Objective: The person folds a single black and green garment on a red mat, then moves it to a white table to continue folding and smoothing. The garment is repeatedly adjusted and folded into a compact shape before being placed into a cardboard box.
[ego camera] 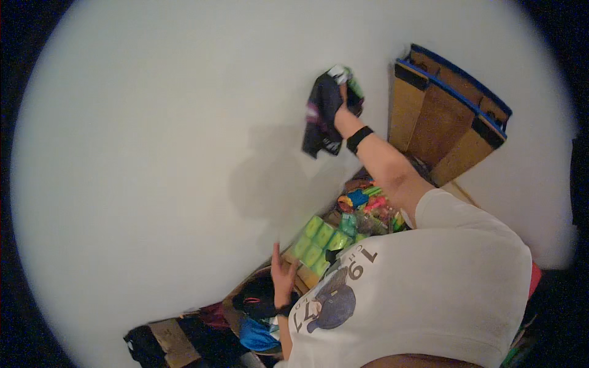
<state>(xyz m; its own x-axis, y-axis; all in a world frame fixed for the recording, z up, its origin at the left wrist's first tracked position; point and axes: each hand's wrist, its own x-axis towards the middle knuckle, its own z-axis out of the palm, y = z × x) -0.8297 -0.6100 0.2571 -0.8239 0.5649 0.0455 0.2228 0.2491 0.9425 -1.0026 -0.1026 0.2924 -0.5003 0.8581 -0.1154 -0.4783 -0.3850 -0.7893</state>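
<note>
My right hand (344, 117), with a black band at the wrist, grips a dark cloth item (322, 115) with a purple stripe and light marking. White and green material shows at its top; I cannot tell exactly what it is. The item is held up in front of a pale wall. Lower down, my left hand (284, 273) is empty, its fingers spread, beside several bright green wrapped packets (317, 241). Below that hand, a cardboard box (233, 306) holds black cloth (255, 296) and a blue bundle (258, 333).
A brown box with blue edging (448, 112) stands tilted at the upper right. Multicoloured wrapped goods (368, 202) are heaped under my right arm. A black item with a brown band (172, 342) lies at the lower left. The pale wall (161, 138) bounds the far side.
</note>
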